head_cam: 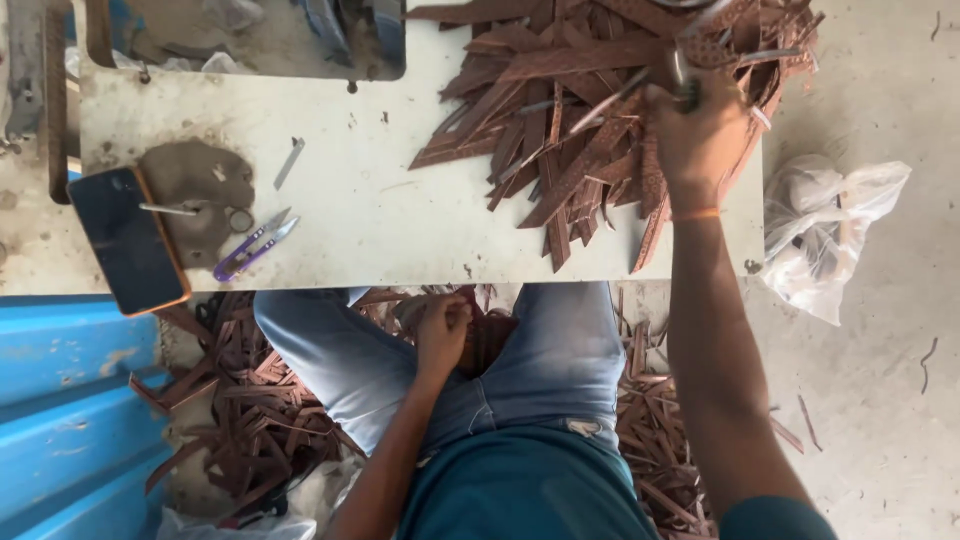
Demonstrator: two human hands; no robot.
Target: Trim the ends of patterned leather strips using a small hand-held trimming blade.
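A big heap of brown leather strips [570, 110] covers the right half of the white worktable [370, 220]. My right hand [700, 135] reaches into the heap's right side, fingers closed on a dark handled tool and some strips; what exactly it grips is partly hidden. My left hand [442, 330] is below the table edge over my lap, closed on a bundle of brown strips [488, 340] between my knees.
Purple thread snips [250, 248] and a dark phone in an orange case [128, 240] lie at the table's left. More strips litter the floor [250, 410]. A white plastic bag [830, 235] sits at the right; a blue panel [70, 420] at lower left.
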